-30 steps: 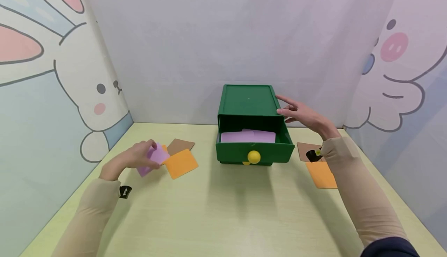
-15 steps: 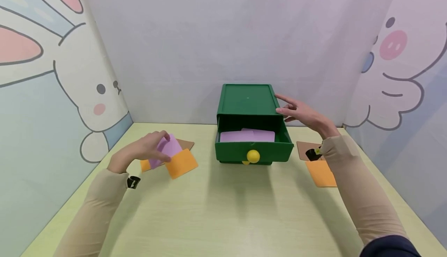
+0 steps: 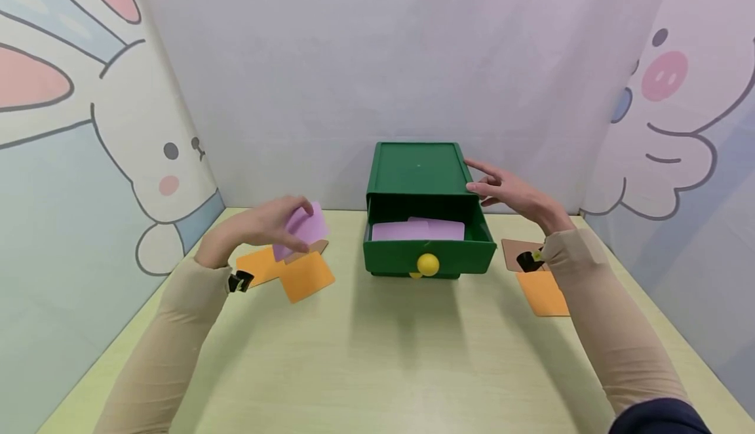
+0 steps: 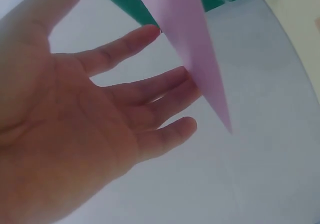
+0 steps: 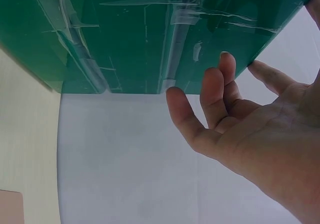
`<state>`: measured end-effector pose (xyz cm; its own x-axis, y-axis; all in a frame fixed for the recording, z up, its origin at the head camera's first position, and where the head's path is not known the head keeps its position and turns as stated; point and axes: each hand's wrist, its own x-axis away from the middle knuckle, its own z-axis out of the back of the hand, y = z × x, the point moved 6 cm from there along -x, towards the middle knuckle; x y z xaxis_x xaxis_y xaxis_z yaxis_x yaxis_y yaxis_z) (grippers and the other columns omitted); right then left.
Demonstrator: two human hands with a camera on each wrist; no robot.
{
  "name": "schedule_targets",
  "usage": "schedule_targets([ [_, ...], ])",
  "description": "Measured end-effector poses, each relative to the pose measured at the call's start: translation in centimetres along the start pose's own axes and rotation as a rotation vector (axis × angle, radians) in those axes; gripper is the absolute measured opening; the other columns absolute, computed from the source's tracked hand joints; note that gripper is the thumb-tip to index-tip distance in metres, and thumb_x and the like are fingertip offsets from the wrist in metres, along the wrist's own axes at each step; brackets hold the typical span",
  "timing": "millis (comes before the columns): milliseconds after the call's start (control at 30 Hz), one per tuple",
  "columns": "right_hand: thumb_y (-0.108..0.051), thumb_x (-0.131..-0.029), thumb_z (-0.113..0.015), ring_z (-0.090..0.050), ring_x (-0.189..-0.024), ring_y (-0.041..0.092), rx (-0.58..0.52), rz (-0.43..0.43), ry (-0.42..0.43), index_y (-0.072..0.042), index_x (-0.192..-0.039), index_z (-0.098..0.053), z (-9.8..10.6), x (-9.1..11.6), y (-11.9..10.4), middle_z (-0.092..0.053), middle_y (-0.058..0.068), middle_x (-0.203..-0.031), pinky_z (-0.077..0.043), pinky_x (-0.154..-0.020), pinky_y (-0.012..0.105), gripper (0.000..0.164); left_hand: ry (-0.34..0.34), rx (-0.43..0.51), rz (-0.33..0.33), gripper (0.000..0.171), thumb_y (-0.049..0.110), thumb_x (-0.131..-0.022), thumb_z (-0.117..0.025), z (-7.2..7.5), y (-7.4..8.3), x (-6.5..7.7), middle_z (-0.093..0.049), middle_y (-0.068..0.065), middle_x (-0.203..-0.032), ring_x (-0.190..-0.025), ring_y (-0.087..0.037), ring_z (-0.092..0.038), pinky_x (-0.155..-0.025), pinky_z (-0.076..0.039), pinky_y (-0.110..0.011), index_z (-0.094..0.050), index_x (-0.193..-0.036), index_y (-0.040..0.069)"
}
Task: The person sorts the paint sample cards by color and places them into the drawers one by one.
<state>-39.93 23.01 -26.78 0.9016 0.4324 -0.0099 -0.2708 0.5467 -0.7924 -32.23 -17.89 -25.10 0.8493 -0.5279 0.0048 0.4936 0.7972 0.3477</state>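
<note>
My left hand [image 3: 265, 224] pinches a purple card [image 3: 308, 225] between thumb and fingers, raised over the orange and brown cards on the left. In the left wrist view the purple card [image 4: 192, 44] is seen nearly edge-on against the fingertips. A green drawer box [image 3: 420, 168] stands at the back middle, its upper drawer [image 3: 383, 257] pulled out by a yellow knob [image 3: 428, 264] side. Inside that drawer lie purple cards [image 3: 401, 231]. My right hand [image 3: 513, 197] rests its extended fingers on the box's right top edge; in the right wrist view its other fingers are loosely bent beside the green wall [image 5: 135, 44].
Orange cards [image 3: 307, 278] and a brown card [image 3: 318, 248] lie on the table left of the box. To its right are another brown card [image 3: 514, 254] and an orange card [image 3: 542, 295], partly under the right forearm. A lower drawer's knob [image 3: 415, 275] peeks out.
The left hand has lifted the purple card and carried it right and farther back, uncovering more of the orange card beneath. The right hand and the box stay in place.
</note>
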Motion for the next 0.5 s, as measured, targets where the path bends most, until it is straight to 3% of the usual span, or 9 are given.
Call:
schedule_targets([
  [200,-0.041,-0.099,-0.051,-0.054,-0.111,0.028,0.005,0.001,0.001,-0.039,-0.154,-0.017,0.0,-0.1,0.0,-0.052,0.017,-0.123,-0.044,-0.104,0.051,0.065,0.011,-0.027,-0.061,0.056,0.025,-0.077,-0.079,1.5,1.8,-0.9,-0.058,-0.016,-0.115,-0.098,-0.028,-0.054,-0.076,-0.051,-0.034,-0.053,-0.122,0.006],
  [500,-0.041,-0.098,-0.052,-0.054,-0.107,0.026,0.006,0.003,0.007,-0.038,-0.154,-0.017,0.1,-0.1,0.1,-0.053,0.016,-0.118,-0.045,-0.103,0.051,0.065,-0.027,0.012,-0.098,0.057,0.028,-0.078,-0.079,2.3,4.0,-2.1,-0.057,-0.014,-0.121,-0.102,-0.027,-0.053,-0.079,-0.049,-0.034,-0.052,-0.125,0.012],
])
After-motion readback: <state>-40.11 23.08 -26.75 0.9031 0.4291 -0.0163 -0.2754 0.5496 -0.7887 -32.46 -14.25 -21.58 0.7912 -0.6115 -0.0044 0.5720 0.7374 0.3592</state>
